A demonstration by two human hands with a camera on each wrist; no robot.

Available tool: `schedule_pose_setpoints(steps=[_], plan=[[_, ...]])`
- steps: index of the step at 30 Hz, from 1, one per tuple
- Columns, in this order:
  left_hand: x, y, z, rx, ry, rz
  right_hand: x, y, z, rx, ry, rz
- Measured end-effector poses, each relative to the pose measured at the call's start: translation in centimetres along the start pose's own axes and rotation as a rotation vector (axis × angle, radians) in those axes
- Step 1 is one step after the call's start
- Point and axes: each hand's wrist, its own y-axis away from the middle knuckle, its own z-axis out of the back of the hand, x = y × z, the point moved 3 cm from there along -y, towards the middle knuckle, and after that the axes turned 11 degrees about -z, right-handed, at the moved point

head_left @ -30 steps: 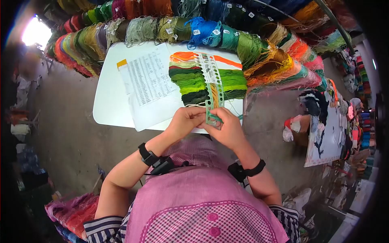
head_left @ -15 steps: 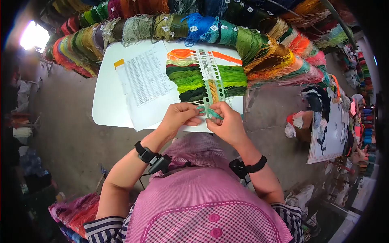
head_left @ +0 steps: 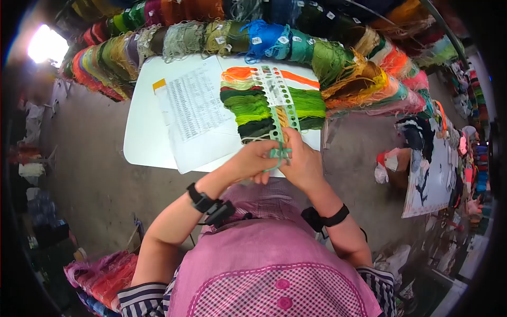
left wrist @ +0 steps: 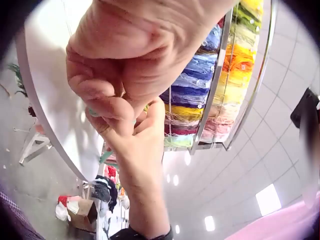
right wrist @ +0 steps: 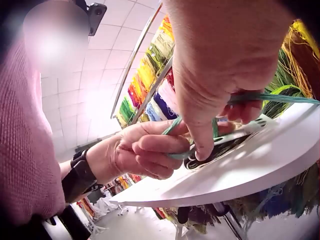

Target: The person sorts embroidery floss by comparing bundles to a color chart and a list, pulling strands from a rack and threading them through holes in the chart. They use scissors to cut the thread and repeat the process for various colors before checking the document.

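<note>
The perforated card (head_left: 274, 95) lies on the white table with orange, green and dark thread bundles running through its edge holes. At its near end the left hand (head_left: 257, 159) pinches a teal thread (right wrist: 174, 126), its fingers curled. The right hand (head_left: 304, 161) is at the card's near end, touching the card with its index finger extended down in the right wrist view; teal thread (right wrist: 280, 98) passes under its other curled fingers. In the left wrist view the left hand (left wrist: 125, 55) covers most of the thread, and the right hand (left wrist: 137, 145) is beyond it.
Printed sheets (head_left: 195, 103) lie left of the card on the white table (head_left: 142, 132). Hanging skeins (head_left: 185, 39) line the table's far side. A second table (head_left: 422, 185) with dark thread stands at the right, near a cardboard box (head_left: 400, 159).
The left hand has moved right against the right hand, and the teal thread now loops across the card's near end. The right index finger has extended over the card.
</note>
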Motion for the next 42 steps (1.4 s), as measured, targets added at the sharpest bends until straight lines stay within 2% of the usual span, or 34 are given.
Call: schedule_pose_setpoints(steps=[1,3,4,5,7,9,10,11,13,14,16,20,22,25,26,28,29,31,32,34,35,38,39,41,42], plan=[[0.1,-0.5,-0.3,-0.012,-0.071,-0.016,0.0,-0.1,0.1,0.007,-0.002,0.018],[1.5,-1.0,0.5,-0.081,-0.145,-0.046,0.8,-0.4,0.2,0.003,0.101,0.183],[2.9,-1.2,1.4,-0.065,-0.185,-0.222,1.2,-0.7,0.2,0.07,0.103,0.132],[3.3,-0.7,2.2,-0.05,-0.233,-0.395,1.5,-0.9,0.1,0.087,0.098,0.189],[1.3,1.9,3.5,-0.184,-0.308,-0.401,1.2,-1.2,0.1,0.139,0.071,0.13],[1.7,4.1,5.7,-0.288,-0.057,-0.29,1.3,-1.4,0.1,0.143,0.097,0.157],[-0.1,6.0,6.2,-0.329,0.094,-0.194,1.2,-1.4,0.0,0.131,0.124,0.143],[0.2,6.9,7.4,-0.343,0.096,-0.196,1.2,-1.5,0.0,0.14,0.124,0.154],[1.3,8.7,9.7,-0.584,0.536,-0.256,1.1,-1.5,-0.2,0.164,0.108,0.105],[1.3,9.6,10.2,-0.589,0.54,-0.261,1.3,-1.5,-0.2,0.167,0.111,0.111],[0.8,11.2,10.8,-0.676,0.724,-0.283,1.7,-1.6,-0.2,0.171,0.083,0.12],[2.7,12.7,10.9,-0.594,0.769,-0.294,1.9,-2.0,-0.9,0.164,0.073,0.17],[2.5,13.3,10.6,-0.488,0.921,-0.357,1.9,-2.2,-1.1,0.227,0.085,0.107],[3.0,13.6,10.6,-0.412,0.866,-0.307,1.8,-2.4,-1.3,0.177,0.102,0.179],[3.0,13.5,10.5,-0.414,0.87,-0.308,1.7,-2.4,-1.3,0.182,0.105,0.18],[2.7,13.8,11.5,-0.8,1.036,-0.41,1.5,-2.4,-1.3,0.174,0.139,0.176],[2.8,14.2,12.3,-0.801,1.038,-0.408,1.5,-2.4,-1.2,0.177,0.14,0.175],[2.7,16.3,15.0,-0.658,1.166,-0.621,1.4,-2.5,-1.0,0.227,0.155,0.114],[2.9,17.2,15.9,-0.66,1.168,-0.619,1.4,-2.6,-1.0,0.23,0.156,0.112],[2.6,18.8,17.7,-0.641,1.103,-0.75,1.5,-2.7,-0.8,0.235,0.151,0.114],[2.7,19.4,18.6,-0.642,1.104,-0.749,1.6,-2.8,-0.8,0.237,0.151,0.113],[2.8,20.1,20.6,-0.86,0.934,-0.628,2.0,-3.0,-1.0,0.26,0.135,0.101],[2.0,19.8,20.8,-0.861,0.934,-0.627,2.0,-3.0,-1.0,0.264,0.149,0.098],[-0.3,20.2,21.6,-1.317,0.202,-0.391,2.0,-3.2,-1.0,0.269,0.162,0.096],[1.4,21.5,23.8,-1.364,-0.22,-0.204,2.0,-3.2,-1.0,0.278,0.169,0.1]])
